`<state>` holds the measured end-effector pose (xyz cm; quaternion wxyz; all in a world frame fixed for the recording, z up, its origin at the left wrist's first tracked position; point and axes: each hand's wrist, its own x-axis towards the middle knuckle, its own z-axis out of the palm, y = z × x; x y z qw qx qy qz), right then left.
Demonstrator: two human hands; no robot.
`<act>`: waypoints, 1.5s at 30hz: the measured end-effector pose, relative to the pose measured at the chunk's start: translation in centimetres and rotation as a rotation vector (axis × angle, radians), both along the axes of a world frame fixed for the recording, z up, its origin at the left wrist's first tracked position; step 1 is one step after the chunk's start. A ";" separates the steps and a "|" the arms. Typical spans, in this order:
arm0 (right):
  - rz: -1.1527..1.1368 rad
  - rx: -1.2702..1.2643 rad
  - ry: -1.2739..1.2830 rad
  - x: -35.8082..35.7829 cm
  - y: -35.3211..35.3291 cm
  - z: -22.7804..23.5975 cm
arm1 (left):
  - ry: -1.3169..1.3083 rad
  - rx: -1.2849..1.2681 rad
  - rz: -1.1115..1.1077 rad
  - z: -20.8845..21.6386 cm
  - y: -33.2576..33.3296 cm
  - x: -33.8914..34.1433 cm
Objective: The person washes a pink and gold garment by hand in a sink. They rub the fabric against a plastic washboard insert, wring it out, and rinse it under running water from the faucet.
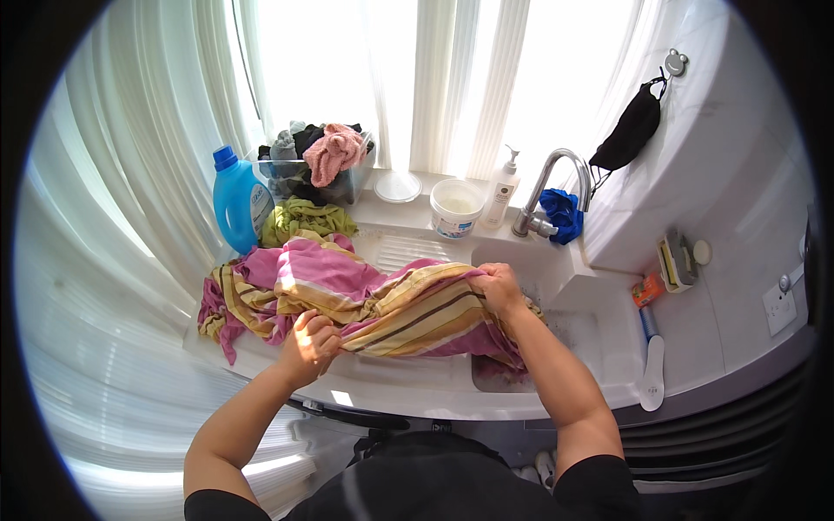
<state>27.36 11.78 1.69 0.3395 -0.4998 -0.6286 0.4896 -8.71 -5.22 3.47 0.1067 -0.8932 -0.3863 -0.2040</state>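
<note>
A large striped cloth (426, 308) in pink, yellow and brown lies across the washboard side of a white laundry sink (621, 321). Its right end hangs over the basin, and its left part is bunched in folds. My left hand (310, 343) is closed on the cloth's near edge, left of the middle. Farther right, my right hand (501, 288) grips the upper edge beside the basin. Between the two hands the fabric is stretched out. Suds show in the basin, partly hidden by my right forearm. A yellow-green cloth (306, 220) lies crumpled behind the striped one.
Along the back stand a blue detergent bottle (234, 201), a clear bin (352, 178) of clothes, a white tub (456, 208), a pump bottle (501, 193) and a chrome faucet (556, 187) beside a blue bundle (563, 215). A white-handled brush (651, 373) lies on the right rim.
</note>
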 end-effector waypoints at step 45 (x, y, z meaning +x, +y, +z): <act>-0.081 0.068 -0.652 -2.8 1.5 -6.0 | -0.325 -0.191 0.252 -4.6 12.9 7.7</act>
